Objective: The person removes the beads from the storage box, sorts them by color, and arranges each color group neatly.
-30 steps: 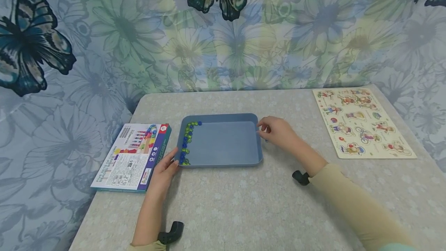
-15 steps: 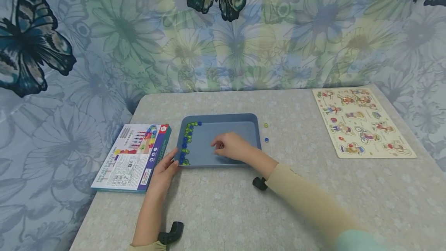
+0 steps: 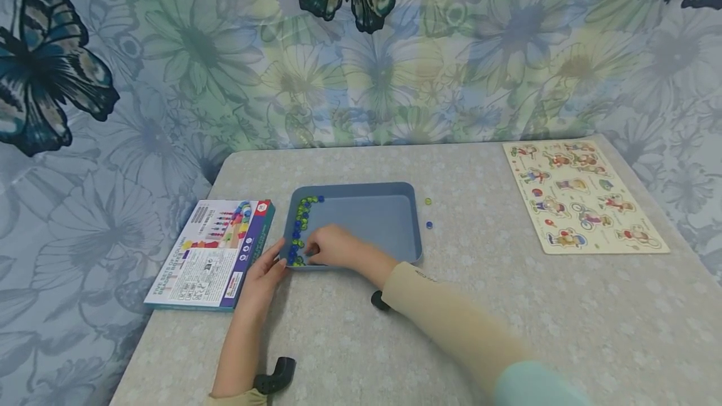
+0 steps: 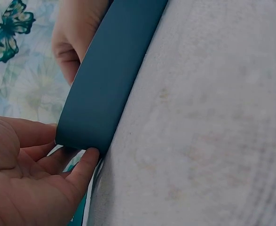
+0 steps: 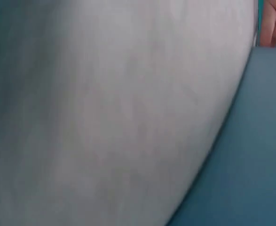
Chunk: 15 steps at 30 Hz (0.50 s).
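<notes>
A blue-grey tray (image 3: 372,188) lies on the table, with a row of small blue and green beads (image 3: 297,230) along its left side. My left hand (image 3: 265,274) grips the tray's near left corner; in the left wrist view, the thumb and fingers of that left hand (image 4: 39,174) pinch the tray wall (image 4: 100,80). Over the tray's near left part is my right hand (image 3: 335,247), its fingers bent and fingertips close to the beads. I cannot tell whether a bead is between them. The right wrist view shows the tray's side (image 5: 246,155).
Two loose beads, one green (image 3: 428,201) and one blue (image 3: 429,225), lie on the table just right of the tray. A flat printed box (image 3: 209,255) sits left of it. At the far right lies a cream picture board (image 3: 583,199).
My right hand has moved left from the tray's right edge, across the tray, to the beads at its near left. The two loose beads came into full sight. My left hand has kept its grip.
</notes>
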Tool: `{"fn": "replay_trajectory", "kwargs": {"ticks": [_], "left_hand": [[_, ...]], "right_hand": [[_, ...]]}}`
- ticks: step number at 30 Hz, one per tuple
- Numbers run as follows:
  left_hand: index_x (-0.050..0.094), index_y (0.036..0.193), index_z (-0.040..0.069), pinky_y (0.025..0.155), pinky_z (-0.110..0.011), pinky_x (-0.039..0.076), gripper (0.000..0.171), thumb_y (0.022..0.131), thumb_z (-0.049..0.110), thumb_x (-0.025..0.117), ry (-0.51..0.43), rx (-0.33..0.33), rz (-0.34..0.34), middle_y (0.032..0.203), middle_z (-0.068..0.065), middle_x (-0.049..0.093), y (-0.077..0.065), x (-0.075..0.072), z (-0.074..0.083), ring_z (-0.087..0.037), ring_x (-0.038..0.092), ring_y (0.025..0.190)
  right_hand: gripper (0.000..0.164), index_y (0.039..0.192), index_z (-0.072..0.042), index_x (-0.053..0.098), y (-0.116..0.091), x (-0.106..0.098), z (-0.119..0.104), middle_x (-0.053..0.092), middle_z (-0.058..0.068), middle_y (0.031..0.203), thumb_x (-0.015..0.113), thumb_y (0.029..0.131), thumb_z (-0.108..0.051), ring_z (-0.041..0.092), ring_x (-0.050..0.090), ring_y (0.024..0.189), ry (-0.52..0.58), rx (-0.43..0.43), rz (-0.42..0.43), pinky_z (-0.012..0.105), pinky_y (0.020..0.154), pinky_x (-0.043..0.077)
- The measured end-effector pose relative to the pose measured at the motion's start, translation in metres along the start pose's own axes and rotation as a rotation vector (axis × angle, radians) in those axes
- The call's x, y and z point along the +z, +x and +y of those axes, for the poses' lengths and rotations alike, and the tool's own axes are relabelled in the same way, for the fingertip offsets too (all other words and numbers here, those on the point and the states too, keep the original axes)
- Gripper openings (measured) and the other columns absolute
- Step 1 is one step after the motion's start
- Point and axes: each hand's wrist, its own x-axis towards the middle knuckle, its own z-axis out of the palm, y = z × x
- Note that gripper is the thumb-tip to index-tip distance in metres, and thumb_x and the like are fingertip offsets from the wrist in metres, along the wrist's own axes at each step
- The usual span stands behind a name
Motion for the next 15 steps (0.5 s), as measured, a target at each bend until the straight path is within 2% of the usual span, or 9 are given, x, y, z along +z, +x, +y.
{"fn": "replay_trajectory", "kwargs": {"ticks": [5,9,15], "left_hand": [[0.031,0.147,0.02,0.107,-0.036,0.03,0.047,0.101,0.015,0.04,-0.019,-0.019,-0.005,0.153,0.0,0.023,0.0003,0.0002,0.0023,-0.017,0.024,0.138],[0.031,0.147,0.018,0.107,-0.037,0.03,0.047,0.1,0.013,0.04,-0.031,-0.033,-0.002,0.153,-0.001,0.022,0.0007,0.0003,0.0022,-0.018,0.024,0.139],[0.032,0.146,0.02,0.106,-0.035,0.032,0.047,0.1,0.016,0.041,-0.008,-0.02,0.001,0.153,0.001,0.023,0.0002,0.0007,0.0014,-0.017,0.025,0.138]], "right_hand": [[0.018,0.101,-0.014,0.071,0.0038,0.0055,-0.0043,0.066,-0.007,0.083,0.069,0.085,-0.02,0.0,0.056,0.069,0.02,-0.006,0.003,0.014,0.061,0.045],[0.018,0.101,-0.014,0.071,0.0057,0.0072,-0.0059,0.066,-0.006,0.084,0.07,0.084,-0.019,0.001,0.056,0.07,-0.01,-0.016,0.012,0.014,0.062,0.045],[0.02,0.104,-0.013,0.07,0.0075,0.0074,-0.01,0.064,-0.006,0.082,0.07,0.084,-0.02,0.002,0.056,0.07,-0.025,-0.01,0.008,0.015,0.062,0.045]]}}
